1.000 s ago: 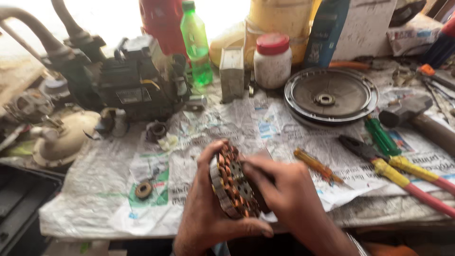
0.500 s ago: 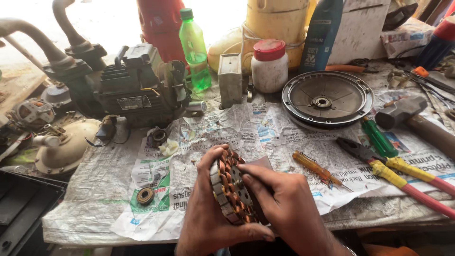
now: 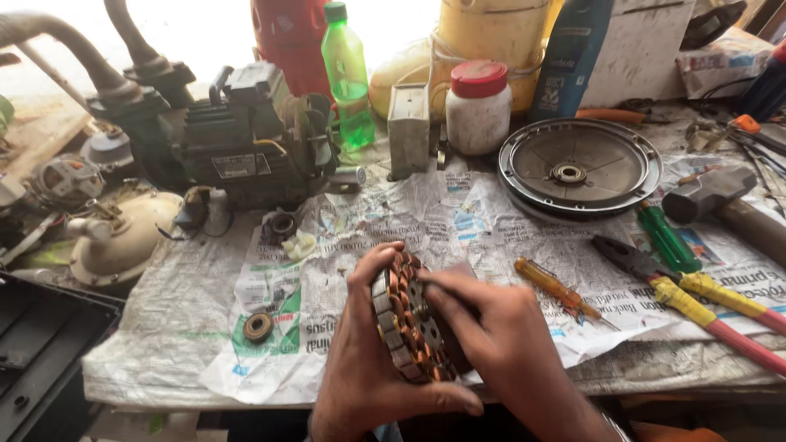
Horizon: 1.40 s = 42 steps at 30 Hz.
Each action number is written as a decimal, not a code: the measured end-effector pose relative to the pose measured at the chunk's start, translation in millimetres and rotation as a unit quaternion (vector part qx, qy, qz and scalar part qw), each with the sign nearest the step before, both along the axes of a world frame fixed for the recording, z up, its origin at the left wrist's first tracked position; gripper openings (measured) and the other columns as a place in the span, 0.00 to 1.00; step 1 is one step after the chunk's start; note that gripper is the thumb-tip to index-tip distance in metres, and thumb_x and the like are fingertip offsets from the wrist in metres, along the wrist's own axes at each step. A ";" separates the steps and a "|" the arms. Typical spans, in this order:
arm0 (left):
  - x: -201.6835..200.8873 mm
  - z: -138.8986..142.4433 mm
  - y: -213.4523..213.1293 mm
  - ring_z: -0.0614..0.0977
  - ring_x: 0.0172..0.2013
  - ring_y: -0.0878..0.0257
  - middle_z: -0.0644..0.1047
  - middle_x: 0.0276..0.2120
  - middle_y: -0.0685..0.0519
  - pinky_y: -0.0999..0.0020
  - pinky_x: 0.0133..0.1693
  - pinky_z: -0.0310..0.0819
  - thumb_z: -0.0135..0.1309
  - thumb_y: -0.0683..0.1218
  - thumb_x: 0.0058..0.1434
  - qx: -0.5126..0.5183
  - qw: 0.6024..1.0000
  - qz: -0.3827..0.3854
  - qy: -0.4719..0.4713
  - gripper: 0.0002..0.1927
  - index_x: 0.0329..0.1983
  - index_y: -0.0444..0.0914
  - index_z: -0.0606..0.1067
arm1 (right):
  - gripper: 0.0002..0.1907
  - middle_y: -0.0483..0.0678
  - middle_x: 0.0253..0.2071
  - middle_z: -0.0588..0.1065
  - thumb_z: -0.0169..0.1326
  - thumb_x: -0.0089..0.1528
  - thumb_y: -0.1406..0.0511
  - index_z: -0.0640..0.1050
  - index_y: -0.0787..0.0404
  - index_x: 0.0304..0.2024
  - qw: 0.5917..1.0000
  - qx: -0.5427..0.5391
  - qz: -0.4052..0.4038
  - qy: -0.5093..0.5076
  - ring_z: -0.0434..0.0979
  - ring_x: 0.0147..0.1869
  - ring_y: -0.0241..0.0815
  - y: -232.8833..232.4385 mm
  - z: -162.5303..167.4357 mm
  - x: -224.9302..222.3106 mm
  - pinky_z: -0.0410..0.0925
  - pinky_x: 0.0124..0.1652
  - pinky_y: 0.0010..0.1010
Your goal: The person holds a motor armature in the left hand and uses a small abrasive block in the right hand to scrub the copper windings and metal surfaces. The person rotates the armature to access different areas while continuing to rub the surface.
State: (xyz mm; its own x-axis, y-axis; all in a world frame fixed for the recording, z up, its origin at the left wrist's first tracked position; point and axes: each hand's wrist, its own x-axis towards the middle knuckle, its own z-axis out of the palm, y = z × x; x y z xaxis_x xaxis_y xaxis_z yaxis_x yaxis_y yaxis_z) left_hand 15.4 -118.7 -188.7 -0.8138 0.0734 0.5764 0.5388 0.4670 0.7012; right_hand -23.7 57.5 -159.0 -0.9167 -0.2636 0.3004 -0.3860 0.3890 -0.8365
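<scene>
Both hands are up over the near edge of the bench, and between them sits a round motor stator (image 3: 409, 326) with copper windings, held on edge and tilted. The left hand (image 3: 368, 360) cups it from below and behind, thumb curled under the rim, fingers wrapped over the top. The right hand (image 3: 499, 344) closes on it from the other side, fingertips (image 3: 430, 282) pressed flat on the winding face. All of it hovers over the newspaper (image 3: 458, 221) covering the table. Just right of the hands lies an orange-handled screwdriver (image 3: 561, 288), then pliers with yellow grips (image 3: 696, 290). A grey round metal cover (image 3: 580, 167) rests farther back. Down left, a small bearing (image 3: 258, 326) sits alone on the paper, well apart.
</scene>
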 end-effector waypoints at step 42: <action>-3.1 -2.4 0.3 0.68 0.75 0.44 0.57 0.76 0.35 0.51 0.71 0.69 0.78 0.62 0.36 0.046 0.999 -0.025 -0.011 0.68 0.74 0.37 0.53 | 0.14 0.55 0.35 0.84 0.58 0.61 0.65 0.83 0.62 0.48 0.998 0.012 0.010 0.066 0.88 0.32 0.44 2.9 6.7 1.8 0.75 0.34 0.31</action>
